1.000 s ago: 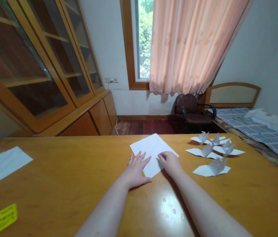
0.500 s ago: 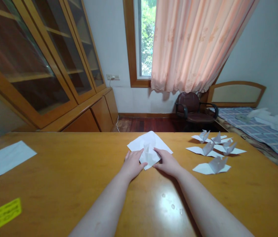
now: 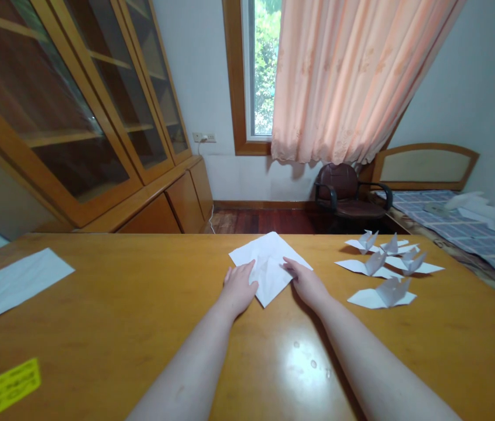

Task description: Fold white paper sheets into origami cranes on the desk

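A white square sheet of paper (image 3: pixel 270 261) lies flat on the wooden table (image 3: pixel 142 304), one corner pointing toward me. My left hand (image 3: pixel 239 286) rests on its left edge, fingers stretched flat and the thumb on the paper. Fingertips of my right hand (image 3: pixel 306 282) press down on the sheet's right edge. Neither hand lifts the sheet.
Several folded white paper figures (image 3: pixel 381 294) stand to the right of the sheet. Another white sheet (image 3: pixel 10 286) and a yellow label (image 3: pixel 2 389) lie at the table's left. Beyond the table are a chair (image 3: pixel 344 196), a bed (image 3: pixel 471 234) and a glass-fronted cabinet (image 3: pixel 76 117).
Half a second ago both hands held the sheet's near corner lifted and bent over. Now the sheet lies flat again and the hands rest on its side edges.
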Action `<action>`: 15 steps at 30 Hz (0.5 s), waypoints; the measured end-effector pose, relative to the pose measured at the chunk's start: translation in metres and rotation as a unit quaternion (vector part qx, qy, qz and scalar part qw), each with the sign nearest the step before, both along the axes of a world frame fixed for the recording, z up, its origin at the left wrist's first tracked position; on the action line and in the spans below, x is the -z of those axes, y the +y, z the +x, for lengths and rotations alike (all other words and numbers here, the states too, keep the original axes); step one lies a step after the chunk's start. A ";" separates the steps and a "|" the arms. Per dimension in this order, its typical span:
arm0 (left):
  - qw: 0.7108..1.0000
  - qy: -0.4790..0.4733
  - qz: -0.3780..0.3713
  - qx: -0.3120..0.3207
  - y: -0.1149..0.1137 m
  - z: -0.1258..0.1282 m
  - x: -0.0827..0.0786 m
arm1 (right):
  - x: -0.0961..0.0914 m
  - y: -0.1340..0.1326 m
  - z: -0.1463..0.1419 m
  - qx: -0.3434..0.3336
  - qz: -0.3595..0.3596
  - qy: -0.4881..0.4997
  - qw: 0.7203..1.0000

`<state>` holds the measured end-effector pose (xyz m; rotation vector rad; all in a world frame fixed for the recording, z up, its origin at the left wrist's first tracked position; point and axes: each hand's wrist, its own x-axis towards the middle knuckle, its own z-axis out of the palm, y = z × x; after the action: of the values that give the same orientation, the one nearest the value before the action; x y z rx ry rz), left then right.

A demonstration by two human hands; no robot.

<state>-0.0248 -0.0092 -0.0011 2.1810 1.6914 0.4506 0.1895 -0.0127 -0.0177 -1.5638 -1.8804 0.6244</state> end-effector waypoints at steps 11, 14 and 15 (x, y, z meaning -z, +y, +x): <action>0.997 -0.023 0.075 -0.004 0.005 -0.005 0.006 | -0.016 -0.003 0.005 0.096 0.057 0.020 0.994; 0.994 -0.036 0.088 -0.052 0.008 -0.009 0.004 | -0.017 -0.004 0.004 0.086 0.077 0.012 0.993; 0.994 -0.040 0.082 -0.059 0.008 -0.009 0.003 | -0.016 -0.005 0.003 0.085 0.074 0.015 0.994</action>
<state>-0.0339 -0.0013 -0.0038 2.1493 1.8032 0.7224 0.1928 -0.0175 -0.0012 -1.5879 -1.7099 0.4213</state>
